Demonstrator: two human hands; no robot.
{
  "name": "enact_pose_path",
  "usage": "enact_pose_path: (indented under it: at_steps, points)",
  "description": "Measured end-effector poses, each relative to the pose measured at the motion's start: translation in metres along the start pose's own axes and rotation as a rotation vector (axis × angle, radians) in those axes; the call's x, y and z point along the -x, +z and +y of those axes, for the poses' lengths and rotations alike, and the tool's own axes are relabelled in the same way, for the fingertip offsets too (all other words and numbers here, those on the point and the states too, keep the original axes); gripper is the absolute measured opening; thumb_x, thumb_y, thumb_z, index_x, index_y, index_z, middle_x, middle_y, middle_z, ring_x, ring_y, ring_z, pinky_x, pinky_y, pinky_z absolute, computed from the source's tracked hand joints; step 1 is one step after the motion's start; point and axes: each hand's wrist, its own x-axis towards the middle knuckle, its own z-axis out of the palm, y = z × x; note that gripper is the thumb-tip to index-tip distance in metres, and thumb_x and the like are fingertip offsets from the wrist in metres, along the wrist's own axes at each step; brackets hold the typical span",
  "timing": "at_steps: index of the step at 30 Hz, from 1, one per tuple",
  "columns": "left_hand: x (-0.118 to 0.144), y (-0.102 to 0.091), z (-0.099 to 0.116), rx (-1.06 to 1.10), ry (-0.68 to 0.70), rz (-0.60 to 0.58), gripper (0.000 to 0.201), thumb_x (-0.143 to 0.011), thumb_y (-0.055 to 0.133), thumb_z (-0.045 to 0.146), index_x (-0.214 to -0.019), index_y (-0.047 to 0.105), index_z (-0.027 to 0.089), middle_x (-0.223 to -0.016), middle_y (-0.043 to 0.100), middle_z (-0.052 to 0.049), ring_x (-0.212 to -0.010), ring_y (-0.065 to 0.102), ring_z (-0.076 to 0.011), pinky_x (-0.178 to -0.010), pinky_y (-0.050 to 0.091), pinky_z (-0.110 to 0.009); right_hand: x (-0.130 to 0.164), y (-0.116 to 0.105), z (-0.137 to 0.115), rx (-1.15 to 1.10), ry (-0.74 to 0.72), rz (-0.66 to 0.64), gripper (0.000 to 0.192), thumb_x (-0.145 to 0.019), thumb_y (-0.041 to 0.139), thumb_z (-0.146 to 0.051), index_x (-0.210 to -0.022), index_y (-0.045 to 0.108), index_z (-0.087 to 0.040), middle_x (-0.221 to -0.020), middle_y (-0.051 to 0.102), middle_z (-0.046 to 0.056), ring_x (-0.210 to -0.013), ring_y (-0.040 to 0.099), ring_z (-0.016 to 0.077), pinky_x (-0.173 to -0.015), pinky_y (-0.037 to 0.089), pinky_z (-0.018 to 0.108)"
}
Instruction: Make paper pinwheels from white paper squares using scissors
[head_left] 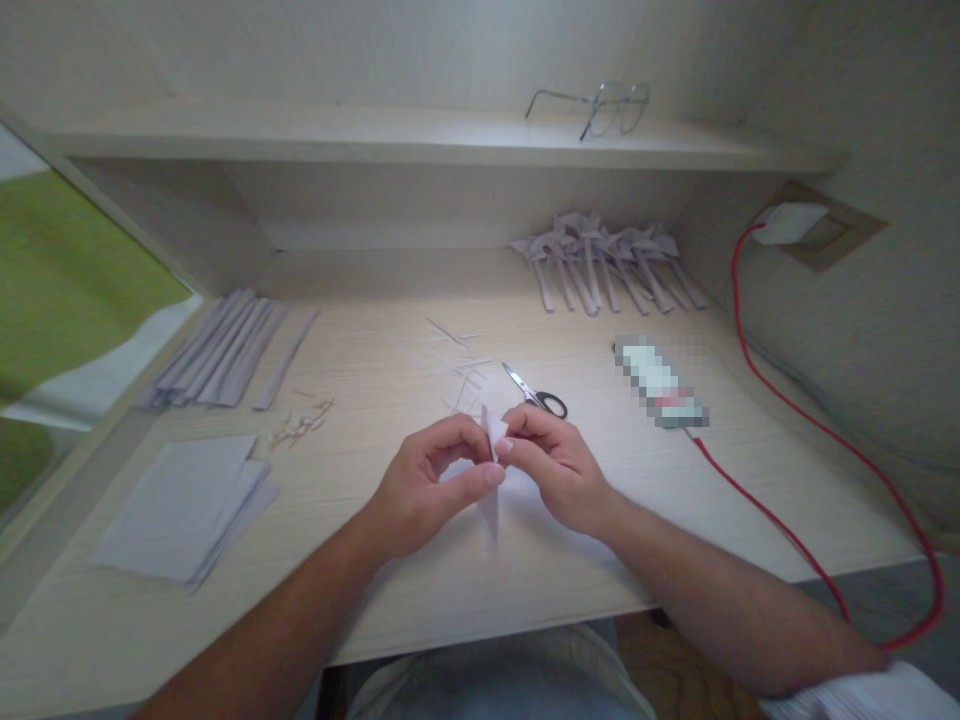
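Note:
Between both hands, just above the front part of the desk, is a small folded piece of white paper (490,515). My left hand (442,470) pinches it from the left, thumb against curled fingers. From the right, my right hand (551,465) grips the paper's upper edge between thumb and fingertips. One pointed end of the paper hangs below the fingers; the fingers hide much of the rest. Just behind my right hand lie scissors (536,392) with black handles. Thin paper strips (457,350) are scattered on the desk beyond my hands.
Left: rolled paper sticks (217,345), cotton swab tips (300,425) and a stack of paper sheets (176,510). Back right: several paper pinwheels (600,255) on paper sticks. Right: a phone (660,385) on a red cable (772,510). Glasses (615,108) rest on the shelf (337,135).

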Motion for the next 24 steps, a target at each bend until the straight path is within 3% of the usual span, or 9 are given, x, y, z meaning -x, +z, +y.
enact_pose_path:
  at_steps: [5,9,14,18,21,24]
  points:
    - [-0.001,0.001,0.002,-0.063,-0.032,0.075,0.026,-0.090,0.069,0.040,-0.077,0.065,0.018,-0.074,0.062,-0.002,-0.072,0.057,-0.0168,-0.070,0.044,-0.030,0.001,-0.001,0.002,0.126,-0.049,-0.083,0.018,-0.097,0.060,-0.029,-0.081,0.063,-0.020,-0.076,0.064,0.000,-0.072,0.059,0.0146,-0.069,0.046,0.028]
    - [0.003,-0.001,0.007,-0.177,-0.002,0.134,0.027,-0.093,0.064,0.036,-0.072,0.064,0.018,-0.070,0.059,-0.001,-0.069,0.055,-0.0157,-0.067,0.043,-0.028,0.001,-0.003,0.003,0.224,-0.101,-0.124,0.015,-0.098,0.060,-0.028,-0.086,0.064,-0.020,-0.079,0.063,0.000,-0.075,0.057,0.0149,-0.071,0.044,0.028]
    - [0.009,-0.001,0.010,-0.282,-0.002,0.154,0.025,-0.087,0.073,0.035,-0.074,0.059,0.019,-0.071,0.056,0.002,-0.068,0.053,-0.0131,-0.063,0.041,-0.025,0.001,-0.003,0.000,0.262,-0.172,-0.168,0.012,-0.097,0.060,-0.028,-0.090,0.065,-0.020,-0.083,0.061,0.001,-0.078,0.056,0.0158,-0.074,0.045,0.030]
    - [0.011,-0.002,0.016,-0.333,-0.006,0.176,0.023,-0.091,0.066,0.035,-0.075,0.061,0.019,-0.069,0.055,0.002,-0.065,0.051,-0.0130,-0.059,0.041,-0.025,0.002,-0.001,0.001,0.243,-0.155,-0.214,0.012,-0.098,0.058,-0.029,-0.095,0.067,-0.020,-0.089,0.065,0.004,-0.084,0.060,0.0178,-0.081,0.048,0.032]
    - [0.019,-0.017,0.027,-0.407,-0.007,0.262,0.024,-0.093,0.062,0.033,-0.073,0.064,0.019,-0.067,0.058,0.001,-0.064,0.054,-0.0147,-0.059,0.042,-0.027,0.002,-0.003,0.006,0.233,-0.112,-0.174,0.012,-0.097,0.060,-0.029,-0.091,0.066,-0.020,-0.088,0.065,0.003,-0.083,0.059,0.0176,-0.079,0.047,0.032]
    - [0.043,-0.058,0.035,-0.507,-0.060,0.550,0.017,-0.089,0.069,0.032,-0.074,0.069,0.023,-0.069,0.064,0.002,-0.066,0.058,-0.0173,-0.062,0.047,-0.030,-0.001,-0.010,0.010,0.217,-0.035,-0.032,0.013,-0.092,0.061,-0.029,-0.083,0.065,-0.020,-0.078,0.062,0.000,-0.074,0.055,0.0159,-0.071,0.043,0.030]
